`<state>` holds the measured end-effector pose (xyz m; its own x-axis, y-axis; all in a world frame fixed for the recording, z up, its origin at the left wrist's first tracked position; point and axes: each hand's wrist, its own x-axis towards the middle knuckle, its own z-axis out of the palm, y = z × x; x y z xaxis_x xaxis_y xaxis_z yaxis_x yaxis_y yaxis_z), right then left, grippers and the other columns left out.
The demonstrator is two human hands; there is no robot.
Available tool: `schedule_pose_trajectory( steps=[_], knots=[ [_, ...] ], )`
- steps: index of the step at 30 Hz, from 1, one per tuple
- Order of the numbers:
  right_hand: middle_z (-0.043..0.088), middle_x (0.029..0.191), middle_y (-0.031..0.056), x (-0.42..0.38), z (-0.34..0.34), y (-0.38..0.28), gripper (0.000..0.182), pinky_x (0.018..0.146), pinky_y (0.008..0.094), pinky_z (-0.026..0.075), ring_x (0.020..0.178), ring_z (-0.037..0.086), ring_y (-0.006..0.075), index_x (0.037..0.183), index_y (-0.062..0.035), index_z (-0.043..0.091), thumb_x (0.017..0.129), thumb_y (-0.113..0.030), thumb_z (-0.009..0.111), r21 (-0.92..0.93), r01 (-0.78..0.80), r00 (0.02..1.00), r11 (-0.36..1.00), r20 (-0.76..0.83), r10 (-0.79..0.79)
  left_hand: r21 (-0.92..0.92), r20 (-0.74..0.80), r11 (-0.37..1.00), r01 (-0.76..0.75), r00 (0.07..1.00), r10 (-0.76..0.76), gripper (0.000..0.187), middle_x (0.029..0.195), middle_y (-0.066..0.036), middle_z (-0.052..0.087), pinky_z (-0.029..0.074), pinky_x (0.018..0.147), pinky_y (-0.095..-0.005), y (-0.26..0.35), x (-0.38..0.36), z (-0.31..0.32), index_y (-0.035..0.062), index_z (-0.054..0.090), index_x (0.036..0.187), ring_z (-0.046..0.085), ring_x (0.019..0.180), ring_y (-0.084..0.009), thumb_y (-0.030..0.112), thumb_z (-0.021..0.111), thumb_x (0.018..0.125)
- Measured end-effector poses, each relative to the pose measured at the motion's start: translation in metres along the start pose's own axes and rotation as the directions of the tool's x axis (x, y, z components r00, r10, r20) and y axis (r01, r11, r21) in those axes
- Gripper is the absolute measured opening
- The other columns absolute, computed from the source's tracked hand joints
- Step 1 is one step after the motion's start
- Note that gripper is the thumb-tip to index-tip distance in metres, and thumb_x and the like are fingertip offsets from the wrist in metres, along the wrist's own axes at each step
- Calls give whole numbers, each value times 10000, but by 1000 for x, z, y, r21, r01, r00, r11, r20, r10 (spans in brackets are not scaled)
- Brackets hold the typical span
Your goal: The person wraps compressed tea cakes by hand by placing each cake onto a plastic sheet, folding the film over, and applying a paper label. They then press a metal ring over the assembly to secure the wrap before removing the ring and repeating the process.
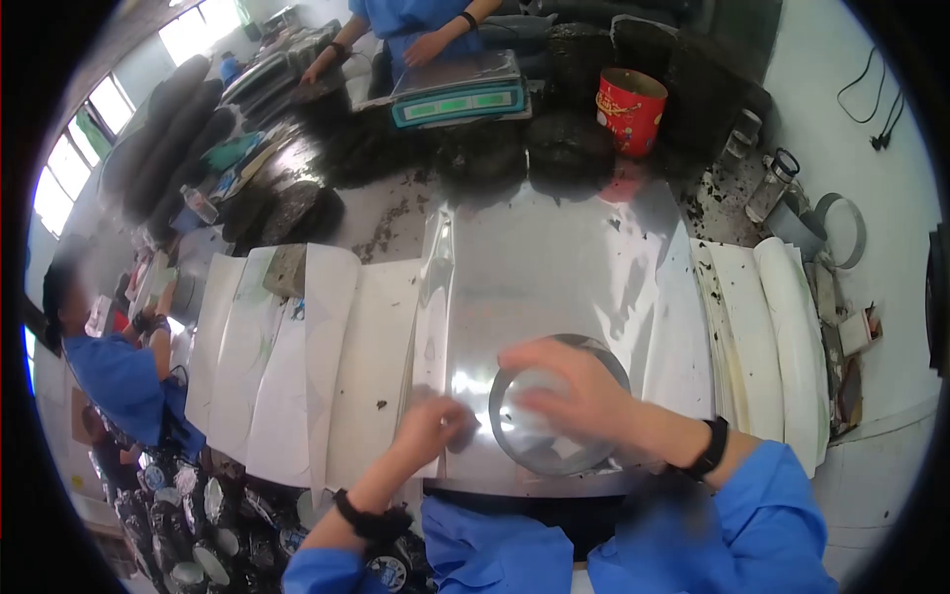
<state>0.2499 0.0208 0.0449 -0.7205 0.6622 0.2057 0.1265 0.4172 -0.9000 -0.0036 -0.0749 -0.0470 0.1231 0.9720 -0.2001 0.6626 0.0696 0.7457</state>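
Note:
A round metal ring [498, 421] lies on the shiny sheet [524, 247] in front of me, with a pale, see-through area inside it. My right hand [584, 391] is over the ring, its fingers and thumb apart and blurred, with nothing visible between them. Left of the ring, my left hand [427, 428] is curled closed just above the sheet. A small dark lump shows at its fingertips, too smeared to identify.
White paper sheets [376, 346] lie left of the metal, and more [737, 337] on the right. Farther back stand a teal scale [460, 104], a red tin [630, 114], dark stacks [569, 148] and a glass jar [772, 186]. Two co-workers [119, 381] are beyond the table.

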Motion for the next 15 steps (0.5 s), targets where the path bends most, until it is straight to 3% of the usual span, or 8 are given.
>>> schedule_pose_trajectory(
  steps=[2,3,5,6,8,12,14,15],
  knots=[
    [611,1233,66,-51,-15,29,438,1103,481,311,1154,576,237,1183,-100,632,823,-333,721,-411,237,965,880,206,-164,275,115,815,-510,859,499,126,843,-49,638,468,738,-369,-17,-9,2,141,680,860,607,864,-229,243,717,797],
    [627,1156,53,-75,-23,30,432,1119,495,282,1115,590,217,1137,-118,641,789,-353,743,-486,286,945,825,287,-158,264,120,814,-518,855,505,126,843,-49,638,468,738,-369,-17,-12,7,141,680,860,607,864,-229,243,717,797],
    [642,1079,41,-111,-35,34,426,1136,508,253,1076,605,198,1091,-137,649,756,-373,765,-561,321,926,763,355,-129,292,33,884,-364,928,371,161,835,3,615,447,755,-376,-14,-12,17,157,662,783,580,890,-211,301,734,771],
    [634,1017,23,-126,-43,38,387,1100,501,306,1042,609,194,1016,-143,648,721,-356,778,-656,264,941,707,336,-40,284,43,879,-382,921,387,161,835,3,615,447,755,-376,-17,-6,18,157,662,783,580,890,-211,301,734,771],
    [626,956,5,-142,-45,38,351,1065,493,359,1007,613,191,942,-149,647,685,-338,792,-748,188,954,637,294,64,213,175,924,-317,943,284,171,819,21,609,449,743,-385,-24,1,15,168,670,782,571,856,-222,324,738,762],
    [576,859,0,-158,-26,34,336,858,435,487,865,589,211,828,-140,610,608,-311,799,-573,9,998,820,62,33,214,372,937,-275,910,182,132,837,-12,634,486,733,-379,-11,14,4,182,692,852,629,868,-242,308,681,817],
    [558,846,4,-151,-7,11,304,855,409,482,868,584,216,789,-138,585,631,-308,783,-486,89,996,869,63,-67,487,305,866,-112,951,-48,112,851,-47,644,503,727,-369,14,46,-4,173,685,887,648,877,-255,267,644,842],
    [558,846,4,-147,2,7,304,855,409,482,868,584,216,789,-138,585,631,-308,783,-483,93,995,871,70,-67,340,154,940,-34,988,-20,106,859,-72,646,499,719,-373,29,67,-16,144,666,894,643,846,-261,230,635,840]
  ],
)
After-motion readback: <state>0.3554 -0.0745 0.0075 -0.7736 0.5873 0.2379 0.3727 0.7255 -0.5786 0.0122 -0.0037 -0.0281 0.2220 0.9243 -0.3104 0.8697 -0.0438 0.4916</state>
